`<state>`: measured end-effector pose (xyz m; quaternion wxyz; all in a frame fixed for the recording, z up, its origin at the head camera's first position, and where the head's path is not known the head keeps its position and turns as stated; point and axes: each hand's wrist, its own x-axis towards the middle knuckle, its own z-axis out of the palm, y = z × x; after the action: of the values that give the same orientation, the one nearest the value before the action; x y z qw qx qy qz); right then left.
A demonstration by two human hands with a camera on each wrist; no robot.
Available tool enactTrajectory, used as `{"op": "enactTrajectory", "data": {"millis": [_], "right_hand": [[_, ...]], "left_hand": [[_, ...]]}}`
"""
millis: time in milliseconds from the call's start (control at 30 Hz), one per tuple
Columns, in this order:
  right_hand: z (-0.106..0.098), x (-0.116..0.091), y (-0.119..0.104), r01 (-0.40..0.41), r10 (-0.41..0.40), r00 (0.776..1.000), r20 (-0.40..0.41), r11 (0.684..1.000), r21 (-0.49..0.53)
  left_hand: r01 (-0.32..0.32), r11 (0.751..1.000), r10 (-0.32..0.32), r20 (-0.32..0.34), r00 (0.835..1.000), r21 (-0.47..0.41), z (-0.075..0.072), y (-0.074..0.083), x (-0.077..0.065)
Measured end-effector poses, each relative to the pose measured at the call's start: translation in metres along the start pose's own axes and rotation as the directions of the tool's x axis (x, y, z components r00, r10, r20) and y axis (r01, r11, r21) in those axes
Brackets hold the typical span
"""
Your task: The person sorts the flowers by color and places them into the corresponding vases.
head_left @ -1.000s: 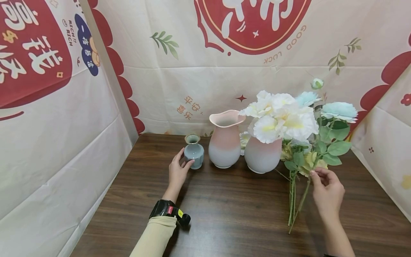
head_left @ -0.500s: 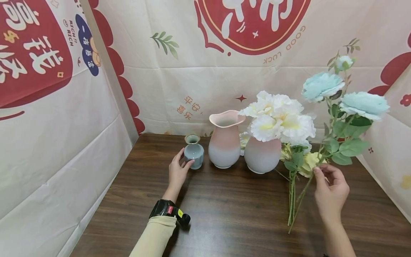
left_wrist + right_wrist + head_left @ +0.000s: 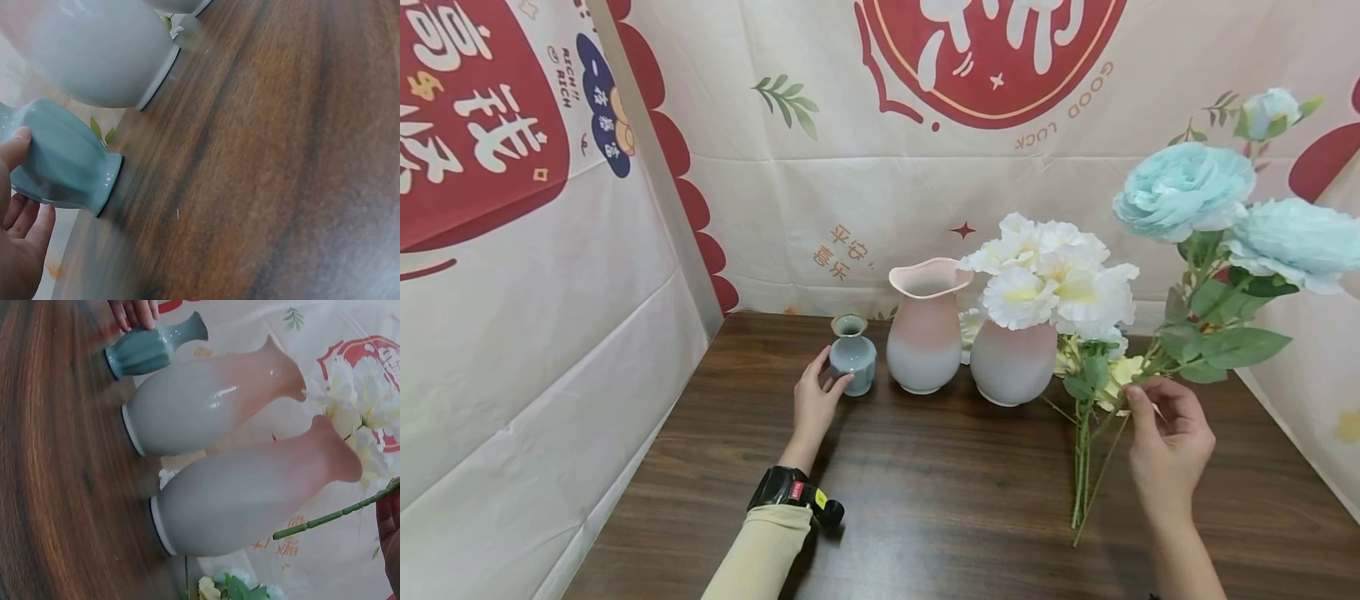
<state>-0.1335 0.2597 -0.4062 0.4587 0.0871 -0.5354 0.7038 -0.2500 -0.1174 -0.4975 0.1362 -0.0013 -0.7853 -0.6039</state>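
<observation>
At the table's left, my left hand (image 3: pixel 815 400) holds a small blue-green vase (image 3: pixel 854 363), its thumb on one side and fingers on the other. The vase (image 3: pixel 62 153) stands upright on the wood. On the right, my right hand (image 3: pixel 1176 442) pinches the stem of a light blue artificial flower spray (image 3: pixel 1187 190) with two large blooms, a bud and green leaves. The cut end of its stem (image 3: pixel 337 514) points freely toward the vases in the right wrist view. Most of the right hand is outside that view.
Two taller pink-and-white vases (image 3: pixel 923 346) (image 3: pixel 1013 367) stand beside the small one. White artificial flowers (image 3: pixel 1052 275) overlap the right one's mouth in the head view. Green stems (image 3: pixel 1082 467) and yellow blossoms (image 3: pixel 1120 382) lie at right. A printed cloth (image 3: pixel 737 217) hangs behind.
My right hand has raised the blue flower spray up and to the right, away from the other flowers. My left hand and the small vase have stayed in place.
</observation>
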Motion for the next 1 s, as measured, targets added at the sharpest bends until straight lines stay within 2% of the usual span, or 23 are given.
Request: {"op": "enactTrajectory", "data": {"millis": [100, 300, 600, 800, 1000], "right_hand": [[0.004, 0.001, 0.0, 0.008, -0.008, 1.0, 0.018, 1.0, 0.001], [0.014, 0.001, 0.003, 0.009, -0.016, 0.995, 0.094, 0.997, 0.079], [0.032, 0.002, 0.006, 0.001, -0.025, 0.984, 0.176, 0.991, 0.134], [0.047, 0.0, 0.003, 0.002, -0.034, 0.975, 0.218, 0.99, 0.143], [0.06, -0.003, 0.003, 0.006, -0.03, 0.968, 0.249, 0.995, 0.096]], "left_hand": [[0.005, 1.0, -0.005, 0.001, 1.0, 0.001, 0.001, 0.001, 0.001], [0.015, 1.0, -0.015, 0.0, 1.0, 0.001, 0.004, 0.001, 0.002], [0.021, 1.0, -0.021, -0.016, 1.0, 0.014, 0.008, 0.003, 0.005], [0.014, 1.0, -0.014, -0.017, 1.0, -0.002, 0.008, 0.003, 0.006], [0.02, 1.0, -0.02, -0.02, 1.0, -0.005, 0.008, 0.002, 0.007]]}}
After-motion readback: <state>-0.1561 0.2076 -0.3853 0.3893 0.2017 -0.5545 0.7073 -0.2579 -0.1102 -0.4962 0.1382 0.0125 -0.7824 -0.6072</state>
